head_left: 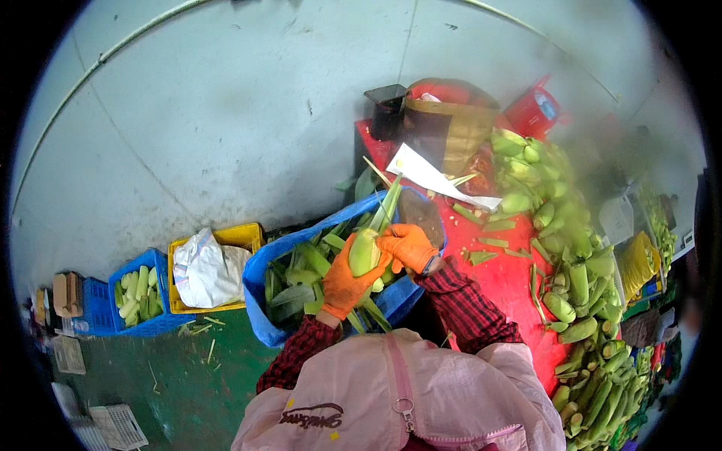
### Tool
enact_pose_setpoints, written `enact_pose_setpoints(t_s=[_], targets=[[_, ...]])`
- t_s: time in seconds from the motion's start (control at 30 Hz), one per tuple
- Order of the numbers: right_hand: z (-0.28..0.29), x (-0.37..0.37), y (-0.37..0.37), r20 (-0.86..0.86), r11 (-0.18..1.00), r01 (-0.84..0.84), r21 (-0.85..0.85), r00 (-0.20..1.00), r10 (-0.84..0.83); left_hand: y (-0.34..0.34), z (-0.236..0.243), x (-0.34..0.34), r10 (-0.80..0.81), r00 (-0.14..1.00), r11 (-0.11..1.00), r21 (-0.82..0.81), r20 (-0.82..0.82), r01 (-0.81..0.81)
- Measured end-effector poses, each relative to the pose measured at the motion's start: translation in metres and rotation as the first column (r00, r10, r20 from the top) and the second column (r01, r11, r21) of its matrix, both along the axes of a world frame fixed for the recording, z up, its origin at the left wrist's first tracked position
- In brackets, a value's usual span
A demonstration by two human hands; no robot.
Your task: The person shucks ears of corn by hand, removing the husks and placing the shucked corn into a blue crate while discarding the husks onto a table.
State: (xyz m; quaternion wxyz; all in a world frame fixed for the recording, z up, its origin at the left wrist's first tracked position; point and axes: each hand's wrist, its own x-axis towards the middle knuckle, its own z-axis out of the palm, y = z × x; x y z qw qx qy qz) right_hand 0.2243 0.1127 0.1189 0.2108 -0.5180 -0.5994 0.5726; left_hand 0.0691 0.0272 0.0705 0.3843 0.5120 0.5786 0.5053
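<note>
My left hand (344, 279), in an orange glove, wraps round an ear of corn (365, 254) in pale green husk. Long husk leaves (389, 204) stick up beyond the ear. Close against the ear's right side is my right hand (408, 246), also orange-gloved, its fingers closed on husk; the fingertips are partly hidden. Both hands are above a blue bag-like container (259, 316) with loose green husks (297, 276) in it.
A red table (470, 252) at the right bears a large heap of corn (560, 203), husk scraps and a white sheet (432, 180). Behind stand a brown bag (451, 131) and a red container (530, 113). Left are a yellow crate (180, 304) and a blue crate (154, 323) with corn.
</note>
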Motion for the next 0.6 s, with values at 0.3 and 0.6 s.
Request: enact_pose_setpoints(t_s=[0.3,0.6], targets=[[-0.002,0.009,-0.015,-0.379,0.986,0.066,-0.156,0.917,-0.121,-0.005,-0.044,-0.015,-0.041,0.955,0.997,-0.043,0.295,0.057],[-0.026,0.04,-0.098,-0.286,0.962,-0.119,-0.247,0.957,0.045,0.003,-0.05,-0.025,-0.156,0.932,0.982,-0.048,0.328,0.182]])
